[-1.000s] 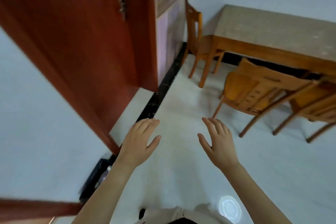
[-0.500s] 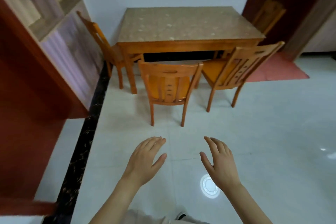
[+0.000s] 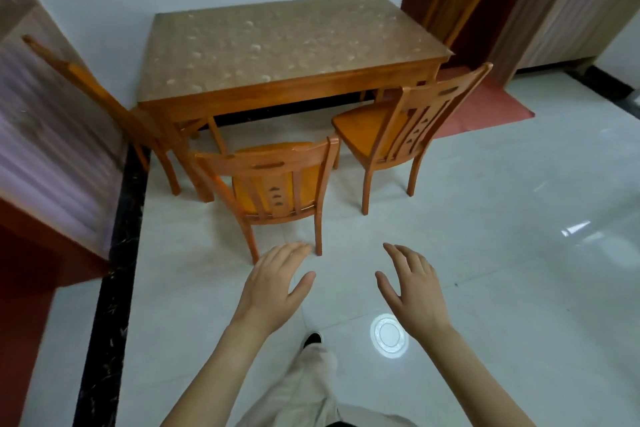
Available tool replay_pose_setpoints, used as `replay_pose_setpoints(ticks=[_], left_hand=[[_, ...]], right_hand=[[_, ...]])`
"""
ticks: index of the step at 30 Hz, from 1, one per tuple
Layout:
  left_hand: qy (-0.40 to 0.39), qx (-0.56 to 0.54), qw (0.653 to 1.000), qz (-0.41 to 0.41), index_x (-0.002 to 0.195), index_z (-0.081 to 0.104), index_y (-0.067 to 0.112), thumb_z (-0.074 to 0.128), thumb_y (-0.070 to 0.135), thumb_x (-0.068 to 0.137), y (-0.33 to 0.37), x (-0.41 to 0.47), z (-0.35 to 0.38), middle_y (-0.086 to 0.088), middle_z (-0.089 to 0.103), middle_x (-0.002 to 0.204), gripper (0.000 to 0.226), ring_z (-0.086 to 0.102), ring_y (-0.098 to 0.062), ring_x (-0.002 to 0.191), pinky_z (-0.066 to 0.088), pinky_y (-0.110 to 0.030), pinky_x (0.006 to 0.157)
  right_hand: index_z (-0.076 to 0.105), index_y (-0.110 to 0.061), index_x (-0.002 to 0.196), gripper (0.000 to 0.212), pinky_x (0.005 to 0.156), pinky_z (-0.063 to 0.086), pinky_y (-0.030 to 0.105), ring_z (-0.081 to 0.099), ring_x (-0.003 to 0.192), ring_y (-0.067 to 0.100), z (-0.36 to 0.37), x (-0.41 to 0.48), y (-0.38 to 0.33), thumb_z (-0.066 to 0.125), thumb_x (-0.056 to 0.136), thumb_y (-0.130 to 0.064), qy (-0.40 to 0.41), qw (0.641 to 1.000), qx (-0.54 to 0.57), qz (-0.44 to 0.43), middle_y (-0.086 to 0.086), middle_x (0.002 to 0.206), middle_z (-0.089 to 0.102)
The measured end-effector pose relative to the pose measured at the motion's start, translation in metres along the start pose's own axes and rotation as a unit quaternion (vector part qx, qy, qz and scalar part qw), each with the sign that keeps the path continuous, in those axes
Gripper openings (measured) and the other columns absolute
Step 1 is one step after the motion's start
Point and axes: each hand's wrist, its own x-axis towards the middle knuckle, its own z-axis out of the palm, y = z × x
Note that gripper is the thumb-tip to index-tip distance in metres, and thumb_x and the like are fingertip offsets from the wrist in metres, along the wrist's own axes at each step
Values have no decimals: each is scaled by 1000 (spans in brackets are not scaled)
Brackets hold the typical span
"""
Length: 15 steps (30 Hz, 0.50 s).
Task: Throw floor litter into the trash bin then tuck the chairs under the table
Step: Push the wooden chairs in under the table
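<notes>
Pale floor tiles (image 3: 485, 253) lie litter-free; left hand (image 3: 273, 284) and right hand (image 3: 412, 288) are held empty, fingers spread, toward the untucked centre-frame chair (image 3: 277, 180), probably for pushing it under the surface (image 3: 287, 42)

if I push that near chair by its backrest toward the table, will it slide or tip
The near chair probably slides: the floor is glossy tile. Its tall back suggests a high push could rock it. It looks like solid wood, so likely stiff.

Two bare forearms in view, no sleeves reaching them, no watch, rings or bands on either wrist. Left hand (image 3: 273, 288) and right hand (image 3: 414, 291) ungloved, nails short and unpainted. Loose light beige trousers (image 3: 308, 388) on the leading leg. Black shoe (image 3: 312, 339), toe only visible below the hem
</notes>
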Motion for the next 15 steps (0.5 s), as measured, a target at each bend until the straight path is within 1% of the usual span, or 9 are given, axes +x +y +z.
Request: replay_pose_setpoints(ticks=[4, 6, 9, 12, 15], left_hand=[[-42, 2, 998, 47, 138, 49, 23, 33, 50, 96, -26, 74, -2, 4, 49, 142, 53, 39, -14, 135, 31, -35, 111], [-57, 6, 995, 84, 138, 49, 22, 35, 48, 95, -32, 113, -2, 4, 49, 142, 52, 37, -15, 136, 24, -33, 114], [-75, 14, 985, 157, 134, 54, 18, 40, 44, 94, -33, 177, 4, 0, 53, 138, 50, 41, -17, 133, 18, -30, 115], [-98, 13, 971, 218, 133, 55, 15, 41, 43, 95, -21, 235, 23, -3, 54, 137, 50, 43, -20, 133, 22, -31, 114], [-133, -12, 958, 255, 135, 53, 16, 40, 45, 96, 4, 281, 52, -2, 52, 140, 50, 41, -20, 135, 30, -38, 113]], right_hand=[[49, -18, 139, 55, 99, 42, 40, 52, 119, 26, -5, 58, 0, 39, 94, -49, 25, 999, -19, 32, 4, 128, 58], [48, -19, 139, 55, 99, 40, 39, 52, 119, 26, -13, 80, 4, 38, 95, -49, 39, 997, -34, 57, 4, 129, 57], [46, -22, 140, 54, 99, 41, 40, 51, 120, 27, -25, 103, 17, 38, 95, -50, 56, 992, -58, 97, 4, 131, 56], [45, -23, 140, 54, 98, 43, 42, 50, 121, 28, -34, 115, 41, 37, 94, -51, 66, 984, -67, 153, 5, 132, 55], [43, -24, 142, 55, 99, 41, 42, 49, 124, 28, -42, 121, 70, 35, 95, -52, 77, 972, -70, 212, 4, 135, 53]])
